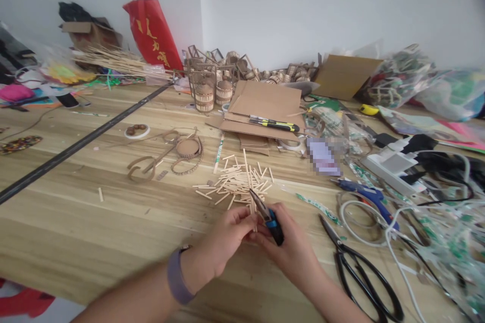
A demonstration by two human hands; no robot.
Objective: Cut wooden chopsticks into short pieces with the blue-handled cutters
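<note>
My right hand (290, 247) is closed around small pliers with blue and black handles (270, 218), their jaws pointing up and left. My left hand (227, 242), with a grey band on its wrist, pinches a thin wooden stick (251, 202) that rises between the plier jaws. Just beyond both hands lies a heap of short cut wooden sticks (235, 181) on the wooden table (94, 222).
Black scissors (359, 272) lie to the right of my hands, with a blue glue gun (364, 194), white cables and a power strip (394, 166) beyond. Folded cardboard with a yellow-black utility knife (275, 123), small stick baskets (204, 97) and cardboard rings (187, 151) sit further back.
</note>
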